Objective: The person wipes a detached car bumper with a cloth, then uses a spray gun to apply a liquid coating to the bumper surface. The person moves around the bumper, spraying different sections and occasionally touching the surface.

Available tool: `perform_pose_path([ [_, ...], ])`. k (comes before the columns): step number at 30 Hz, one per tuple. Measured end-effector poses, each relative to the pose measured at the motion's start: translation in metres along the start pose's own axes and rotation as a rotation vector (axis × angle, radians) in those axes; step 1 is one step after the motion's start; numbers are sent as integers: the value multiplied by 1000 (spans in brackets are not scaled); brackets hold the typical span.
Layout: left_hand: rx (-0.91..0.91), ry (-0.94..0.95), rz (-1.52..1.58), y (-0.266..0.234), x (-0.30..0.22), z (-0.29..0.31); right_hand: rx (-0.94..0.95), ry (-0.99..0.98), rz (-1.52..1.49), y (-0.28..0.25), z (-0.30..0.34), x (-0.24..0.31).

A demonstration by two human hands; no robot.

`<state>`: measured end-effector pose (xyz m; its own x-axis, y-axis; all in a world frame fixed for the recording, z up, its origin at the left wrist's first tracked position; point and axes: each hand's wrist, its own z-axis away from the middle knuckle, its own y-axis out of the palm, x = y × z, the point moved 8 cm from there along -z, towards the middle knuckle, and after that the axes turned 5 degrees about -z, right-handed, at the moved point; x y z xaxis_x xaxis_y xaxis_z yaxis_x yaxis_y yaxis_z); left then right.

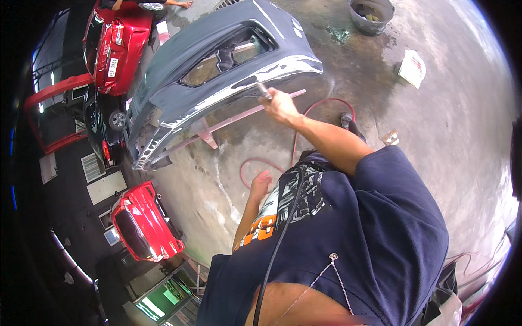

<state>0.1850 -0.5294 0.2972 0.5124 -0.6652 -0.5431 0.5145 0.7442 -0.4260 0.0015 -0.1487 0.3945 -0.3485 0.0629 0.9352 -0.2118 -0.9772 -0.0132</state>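
My right hand (pixel 282 107) is closed around a small, greyish-silver tool (pixel 264 91), held at the near edge of a large grey car bumper (pixel 179 57). The tool is blurred, and I cannot make out its exact kind or whether it touches the surface. White patches (pixel 239 85) run along the bumper's lower edge, around a wide dark-rimmed opening. Under it is a pinkish stand (pixel 231 117). My left hand (pixel 261 182) hangs low in front of my shirt, away from the bumper, with its fingers loosely extended and nothing visible in them.
A thin red hose (pixel 295 144) loops over the concrete floor near my feet. Far right stands a dark bucket (pixel 371 16); a white bag-like item (pixel 412 69) lies nearer. Red cars (pixel 128 49) are parked left, where another person's arm and foot show at the top.
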Motion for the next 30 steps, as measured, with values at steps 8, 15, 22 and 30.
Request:
perform_pose_path([
  [8,135,-33,105,5,7,19,-210,48,112,-90,-4,-72],
  [15,115,-25,23,-2,-24,13,-255,143,-171,-93,-6,-95],
  [22,131,10,82,5,-42,17,-296,231,-20,-130,-23,-133],
  [30,81,-151,50,7,-32,38,-302,377,-15,-154,-53,-224],
])
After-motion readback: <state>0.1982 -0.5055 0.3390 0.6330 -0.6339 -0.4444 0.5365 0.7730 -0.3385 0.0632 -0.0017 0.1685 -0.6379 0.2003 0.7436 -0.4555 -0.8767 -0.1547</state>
